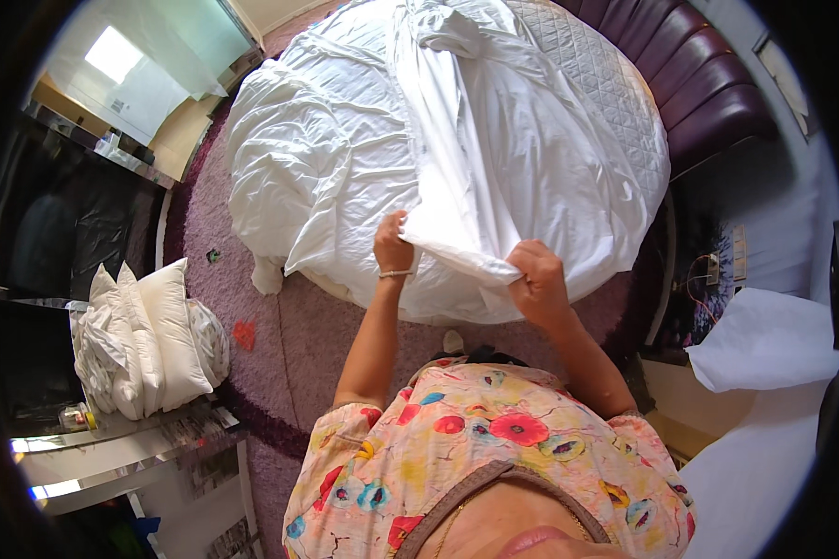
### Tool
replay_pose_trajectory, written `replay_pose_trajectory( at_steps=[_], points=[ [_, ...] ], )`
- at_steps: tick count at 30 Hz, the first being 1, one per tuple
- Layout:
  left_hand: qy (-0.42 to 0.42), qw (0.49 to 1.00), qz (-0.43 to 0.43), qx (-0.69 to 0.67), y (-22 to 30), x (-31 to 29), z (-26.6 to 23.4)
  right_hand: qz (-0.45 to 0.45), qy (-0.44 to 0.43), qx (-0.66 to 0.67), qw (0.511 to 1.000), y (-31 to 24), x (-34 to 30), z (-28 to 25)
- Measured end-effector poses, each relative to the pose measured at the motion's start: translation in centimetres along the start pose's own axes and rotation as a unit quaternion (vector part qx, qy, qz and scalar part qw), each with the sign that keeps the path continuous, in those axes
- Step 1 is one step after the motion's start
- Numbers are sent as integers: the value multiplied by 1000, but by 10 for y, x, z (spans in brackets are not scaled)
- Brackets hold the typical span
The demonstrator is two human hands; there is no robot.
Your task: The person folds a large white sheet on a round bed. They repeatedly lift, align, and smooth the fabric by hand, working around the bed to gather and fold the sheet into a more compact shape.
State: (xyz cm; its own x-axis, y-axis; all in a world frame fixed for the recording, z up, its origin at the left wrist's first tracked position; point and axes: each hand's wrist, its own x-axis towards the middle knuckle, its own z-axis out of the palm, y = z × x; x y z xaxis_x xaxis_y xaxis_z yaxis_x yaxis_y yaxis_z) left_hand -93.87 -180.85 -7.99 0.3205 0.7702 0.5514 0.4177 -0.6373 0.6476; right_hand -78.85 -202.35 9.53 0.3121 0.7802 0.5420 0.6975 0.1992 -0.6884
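White sheet (480, 196) ×1, clamped in fingers of left hand (393, 246) and right hand (538, 285); one round bed (576, 70), purple carpet (331, 340).

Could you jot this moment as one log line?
left hand: grips white sheet | right hand: grips same sheet | round bed: underneath | pillows: off to left

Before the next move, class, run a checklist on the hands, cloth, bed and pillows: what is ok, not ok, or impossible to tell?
1. Left hand gripping the white cloth: ok, it holds the near edge.
2. Right hand gripping it too: ok, the edge spans between both hands.
3. Cloth lying smooth: not ok, folds and wrinkles run across it.
4. Quilted mattress fully covered: not ok, it shows beside the purple headboard.
5. Pillows off the bed: ok, they stand at left.
6. Cloth's far end: cannot tell, the picture's top cuts it off.
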Motion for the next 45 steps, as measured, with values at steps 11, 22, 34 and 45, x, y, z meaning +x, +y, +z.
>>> replay_pose_trajectory(
  at_steps=[11,22,34,45],
  points=[
    [110,970,-53,-212,31,22,-119,56,-151,-94,982,78,-71,31],
    [-85,981,-18,176,83,-62,-210,82,-480,-195,852,87,-114,46],
    [-230,963,67,128,141,-75,-111,3,-185,-73,980,10,-72,85],
    [-150,986,66,1,44,-75,-74,17,-91,-67,993,-16,-64,54]
  ],
)
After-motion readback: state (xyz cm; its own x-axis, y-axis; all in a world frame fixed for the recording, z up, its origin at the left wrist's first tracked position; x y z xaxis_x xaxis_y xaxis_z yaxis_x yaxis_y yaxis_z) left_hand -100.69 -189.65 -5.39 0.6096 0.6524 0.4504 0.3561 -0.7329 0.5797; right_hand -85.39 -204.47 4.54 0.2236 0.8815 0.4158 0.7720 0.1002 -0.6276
